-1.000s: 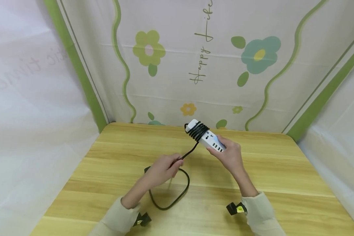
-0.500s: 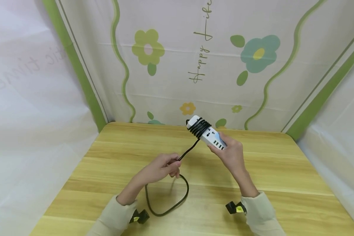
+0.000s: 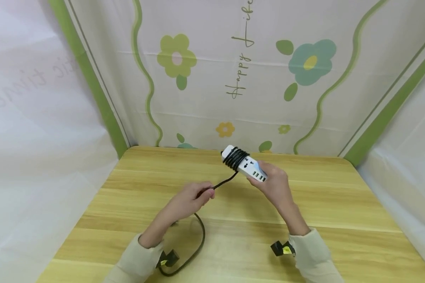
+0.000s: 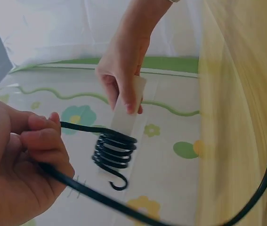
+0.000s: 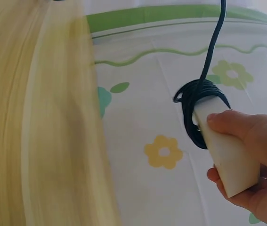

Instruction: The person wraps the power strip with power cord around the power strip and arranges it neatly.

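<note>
A white power strip (image 3: 252,166) with sockets and USB ports is tilted above the table, its near end gripped by my right hand (image 3: 274,182). Several turns of black cord (image 3: 235,158) wrap around its far end. From the coil the cord runs to my left hand (image 3: 189,200), whose curled fingers hold it. Past that hand the loose cord (image 4: 260,193) hangs in a loop toward the tabletop. In the right wrist view the strip's plain underside (image 5: 227,155) shows between thumb and fingers.
The wooden table (image 3: 340,204) lies beneath both hands. A flower-printed cloth (image 3: 198,102) stands behind its far edge, and pale sheets flank both sides. A black wrist camera (image 3: 277,248) sits under the right sleeve, another (image 3: 171,258) by the left.
The strip rose slightly, then dipped back lower. My left hand shifted a little left along the cord, and the hanging loop swung left and toward me.
</note>
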Motion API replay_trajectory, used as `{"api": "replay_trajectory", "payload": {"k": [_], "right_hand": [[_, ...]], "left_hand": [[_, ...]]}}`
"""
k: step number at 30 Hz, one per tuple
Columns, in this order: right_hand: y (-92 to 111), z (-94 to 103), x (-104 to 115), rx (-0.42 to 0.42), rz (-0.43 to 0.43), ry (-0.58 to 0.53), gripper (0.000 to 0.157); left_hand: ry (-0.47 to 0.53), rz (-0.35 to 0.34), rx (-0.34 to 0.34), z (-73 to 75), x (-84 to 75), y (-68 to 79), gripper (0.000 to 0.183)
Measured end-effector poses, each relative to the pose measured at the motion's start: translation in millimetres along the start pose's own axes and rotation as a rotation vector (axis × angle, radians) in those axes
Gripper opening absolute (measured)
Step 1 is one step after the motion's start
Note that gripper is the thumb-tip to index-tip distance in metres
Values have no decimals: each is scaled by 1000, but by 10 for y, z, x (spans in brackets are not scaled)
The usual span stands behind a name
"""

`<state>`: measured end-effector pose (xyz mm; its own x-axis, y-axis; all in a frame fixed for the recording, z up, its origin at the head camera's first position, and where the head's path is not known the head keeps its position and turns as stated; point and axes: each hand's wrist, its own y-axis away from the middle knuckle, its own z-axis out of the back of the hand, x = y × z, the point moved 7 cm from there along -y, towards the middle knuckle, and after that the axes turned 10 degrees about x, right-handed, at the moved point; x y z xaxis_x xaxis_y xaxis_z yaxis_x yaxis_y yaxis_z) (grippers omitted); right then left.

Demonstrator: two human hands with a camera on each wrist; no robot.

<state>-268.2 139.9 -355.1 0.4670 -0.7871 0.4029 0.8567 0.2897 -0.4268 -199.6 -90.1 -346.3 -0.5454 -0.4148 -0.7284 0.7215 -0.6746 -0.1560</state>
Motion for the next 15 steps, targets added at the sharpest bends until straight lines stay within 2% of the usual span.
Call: {"api": "replay_trajectory", "payload": {"k": [4, 10, 15], "right_hand": [[1, -111, 71, 147, -8, 2, 57], [38, -280, 186, 333, 15, 16, 62], [113, -393, 313, 478, 51, 28, 60]], "left_hand": [[-133, -27, -94, 80, -56, 22, 25], [-344, -38, -183, 173, -108, 48, 19], [-509, -86, -264, 229, -85, 71, 9]]}}
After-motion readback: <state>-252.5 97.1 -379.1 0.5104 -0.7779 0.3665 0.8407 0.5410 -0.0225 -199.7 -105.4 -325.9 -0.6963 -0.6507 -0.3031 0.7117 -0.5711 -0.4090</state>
